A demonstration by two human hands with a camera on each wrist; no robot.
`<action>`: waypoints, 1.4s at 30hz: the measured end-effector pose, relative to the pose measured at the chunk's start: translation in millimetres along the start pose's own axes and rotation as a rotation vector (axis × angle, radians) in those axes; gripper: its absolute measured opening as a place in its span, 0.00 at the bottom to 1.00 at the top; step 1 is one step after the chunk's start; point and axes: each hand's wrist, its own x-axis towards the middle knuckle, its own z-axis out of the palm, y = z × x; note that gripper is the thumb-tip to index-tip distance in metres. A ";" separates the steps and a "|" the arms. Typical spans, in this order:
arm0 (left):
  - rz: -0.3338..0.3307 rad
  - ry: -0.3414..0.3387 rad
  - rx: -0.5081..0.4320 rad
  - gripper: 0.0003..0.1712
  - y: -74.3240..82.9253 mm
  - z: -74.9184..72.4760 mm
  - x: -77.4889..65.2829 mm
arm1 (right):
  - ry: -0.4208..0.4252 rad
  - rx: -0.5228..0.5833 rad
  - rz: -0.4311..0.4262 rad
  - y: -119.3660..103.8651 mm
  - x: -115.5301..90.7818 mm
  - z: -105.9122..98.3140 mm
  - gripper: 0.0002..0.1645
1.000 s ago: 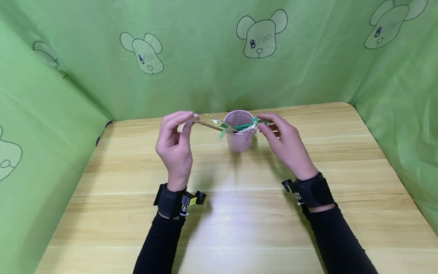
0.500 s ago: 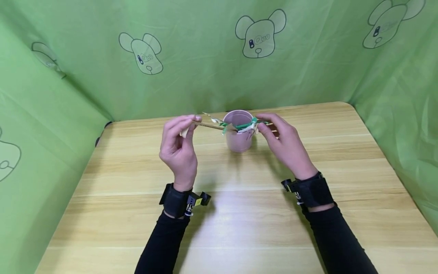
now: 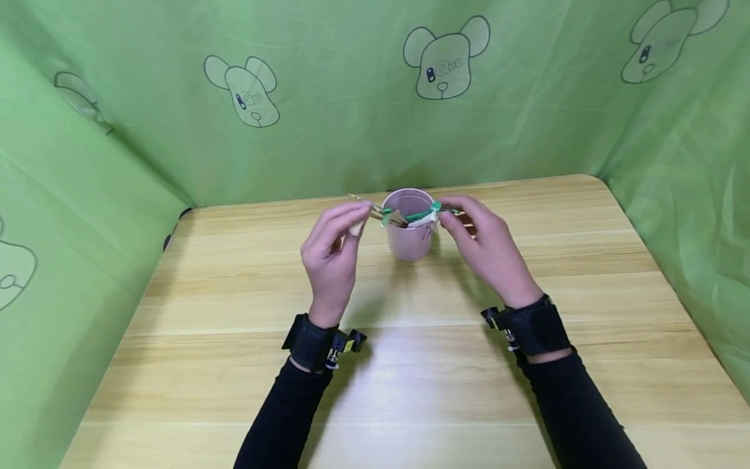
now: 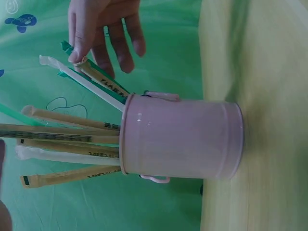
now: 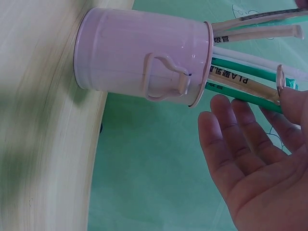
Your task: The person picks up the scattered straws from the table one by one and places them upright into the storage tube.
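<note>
A small pink metal bucket (image 3: 410,244) with side handles stands upright on the table and holds several paper-wrapped straws, some brown, some white, some green. My left hand (image 3: 334,251) is at the bucket's left and pinches the outer end of a brown paper-wrapped straw (image 4: 57,134), whose other end is inside the bucket. On the right, my right hand (image 3: 483,241) pinches the top of a brown wrapped straw (image 5: 243,86) between thumb and index finger; its other fingers are spread below. Green straws (image 5: 245,98) lie beside that one. The straws' lower ends are hidden inside the bucket.
The bucket stands near the back edge of the wooden table (image 3: 410,391). Green cloth (image 3: 340,117) with printed bear faces hangs behind the table and along both sides.
My left hand has moved right towards the bucket, and the straw in it has gone from slanting above the rim to reaching inside. The right hand has stayed nearly still.
</note>
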 end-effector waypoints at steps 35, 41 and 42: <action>-0.253 -0.350 0.262 0.15 -16.0 9.1 -20.4 | -0.027 -0.023 0.005 -0.8 -0.3 3.8 0.21; -0.285 -0.372 0.260 0.16 -17.0 8.4 -20.8 | -0.032 -0.028 0.008 -1.0 0.0 2.7 0.22; -0.291 -0.378 0.260 0.15 -17.2 8.3 -20.8 | -0.033 -0.031 0.009 -0.9 0.3 2.4 0.22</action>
